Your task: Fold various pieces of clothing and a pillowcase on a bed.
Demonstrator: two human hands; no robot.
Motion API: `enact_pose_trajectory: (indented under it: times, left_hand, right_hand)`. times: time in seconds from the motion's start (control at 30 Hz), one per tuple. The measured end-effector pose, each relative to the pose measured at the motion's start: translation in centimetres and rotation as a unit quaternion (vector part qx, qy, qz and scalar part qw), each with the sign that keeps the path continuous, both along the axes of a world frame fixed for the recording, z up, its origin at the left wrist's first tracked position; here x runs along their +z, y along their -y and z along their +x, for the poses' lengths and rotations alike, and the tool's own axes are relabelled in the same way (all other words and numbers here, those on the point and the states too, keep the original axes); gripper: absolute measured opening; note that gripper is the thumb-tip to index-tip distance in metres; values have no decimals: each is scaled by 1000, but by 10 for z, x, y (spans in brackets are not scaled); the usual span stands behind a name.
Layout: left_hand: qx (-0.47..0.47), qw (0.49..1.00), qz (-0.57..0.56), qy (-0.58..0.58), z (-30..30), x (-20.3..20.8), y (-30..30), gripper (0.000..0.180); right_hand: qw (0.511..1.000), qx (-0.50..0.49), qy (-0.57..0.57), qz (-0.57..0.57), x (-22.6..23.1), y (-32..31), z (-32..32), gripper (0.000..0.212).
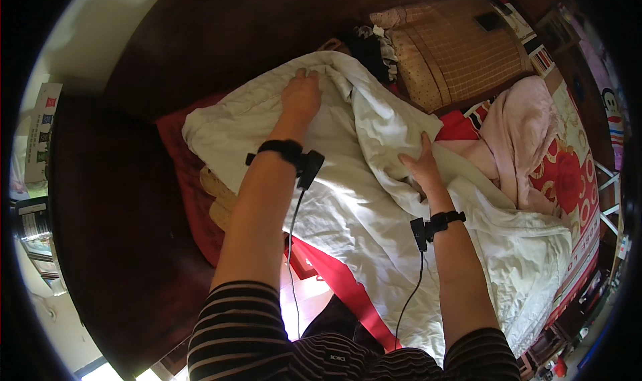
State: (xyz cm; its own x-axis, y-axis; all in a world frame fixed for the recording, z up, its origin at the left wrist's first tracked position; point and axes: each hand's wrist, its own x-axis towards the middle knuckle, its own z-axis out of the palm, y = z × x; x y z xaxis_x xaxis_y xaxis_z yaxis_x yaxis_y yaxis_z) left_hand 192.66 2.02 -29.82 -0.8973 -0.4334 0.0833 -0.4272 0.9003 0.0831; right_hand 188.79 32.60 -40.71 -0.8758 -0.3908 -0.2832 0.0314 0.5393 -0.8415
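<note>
A white quilt [348, 180] lies spread and wrinkled over the bed, with a thick raised fold running through its middle. My left hand [302, 99] rests palm down near the quilt's far edge, its fingers lying on the cloth. Beside the fold, my right hand [422, 168] touches the quilt with thumb and forefinger spread apart; its other fingers are partly hidden. A red sheet [194, 194] shows from under the quilt at the left and along the near side.
Dark wooden boards [120, 220] stand left and behind the bed. A brown checked pillow [461, 53] lies at the far right, with dark clothing [368, 55] beside it. A bunched pink blanket [521, 127] lies on the right, above a red-and-white patterned bed cover [568, 174].
</note>
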Motion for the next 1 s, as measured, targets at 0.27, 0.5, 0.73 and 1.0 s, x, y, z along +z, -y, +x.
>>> enact_pose_trajectory:
  times: [0.27,0.5,0.73,1.0]
  left_hand:
    - [108,983,-17,148,-35,-28,21,33]
    - [121,985,-54,-109,-55,10,39,17]
    - [129,959,84,-237,-40,9,51,28]
    - [141,864,449,-179,67,-14,-63,61]
  right_hand:
    - [993,14,-120,-16,60,-40,-52,27]
    - [911,-79,-373,-156,196,-43,-88,27]
    - [909,196,-367,-19,185,37,-11,59]
    - [924,326,-187,-73,68,35,64,61]
